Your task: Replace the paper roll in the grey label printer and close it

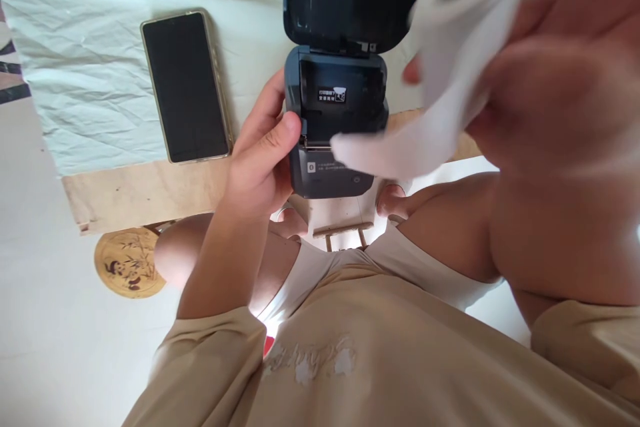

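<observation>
My left hand point(266, 150) grips a dark blue-grey label printer point(333, 177) by its left side, thumb on the rim. The printer's black lid point(350, 3) stands raised, so the paper bay shows, with a small printed sticker inside and no roll in it. To the right, close to the camera, my right hand point(555, 87) is closed around a white paper roll point(450, 33), blurred by motion. A loose strip hangs from the roll, its end in front of the printer's lower right part. Some right-hand fingers are hidden behind the roll.
A smartphone point(186, 87) with a dark screen lies left of the printer on a pale cloth point(100, 67). The wooden table edge point(145, 197) runs below the cloth. A round wooden stool point(129, 261) with a panda picture stands at lower left, beside my leg.
</observation>
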Demonstrator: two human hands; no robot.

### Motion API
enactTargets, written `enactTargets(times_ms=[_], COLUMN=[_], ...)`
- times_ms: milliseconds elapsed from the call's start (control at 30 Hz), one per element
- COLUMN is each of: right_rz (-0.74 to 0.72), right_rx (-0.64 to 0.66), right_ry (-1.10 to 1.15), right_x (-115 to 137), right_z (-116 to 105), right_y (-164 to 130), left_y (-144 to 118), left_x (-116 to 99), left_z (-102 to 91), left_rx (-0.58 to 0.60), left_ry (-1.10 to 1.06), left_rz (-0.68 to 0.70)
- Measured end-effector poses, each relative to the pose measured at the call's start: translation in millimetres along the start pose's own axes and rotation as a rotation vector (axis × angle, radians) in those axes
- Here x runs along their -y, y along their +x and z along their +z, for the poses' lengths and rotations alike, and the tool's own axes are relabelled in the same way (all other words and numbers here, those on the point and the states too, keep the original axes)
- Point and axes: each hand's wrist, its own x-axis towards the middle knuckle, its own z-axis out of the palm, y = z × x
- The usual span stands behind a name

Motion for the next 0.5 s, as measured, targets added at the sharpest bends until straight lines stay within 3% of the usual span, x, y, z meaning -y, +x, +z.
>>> enactTargets(times_ms=[100, 167, 233, 300, 433, 500], right_rz=[0.079, 0.159, 0.147, 0.067, -0.105, -0.1], right_rx=[-0.089, -0.256, -0.31, -0.294, -0.25, -0.21], right_ry=[-0.105, 0.2, 0.295, 0.174, -0.292, -0.403], right_x=[-30.7, -46.3, -54.2, -56.4, -57.1, -57.3], right_z=[0.6, 5.0, 10.1, 13.2, 11.3, 8.8], right_y=[3.7, 3.6, 0.0, -5.3, -13.4, -15.2], left_y=[1.2, 2.0, 2.4, 2.6, 3.1, 3.6], left_x=[1.4, 2.0, 2.3, 1.9, 0.3, 0.0], left_z=[-1.0, -1.8, -2.3, -1.8, 0.8, 1.3], left_rx=[0.009, 0.008, 0.007, 0.008, 0.008, 0.014], left_ry=[-0.03, -0.064, -0.085, -0.087, -0.074, -0.072], left_rz=[-0.021, -0.028, -0.032, -0.031, -0.044, -0.042])
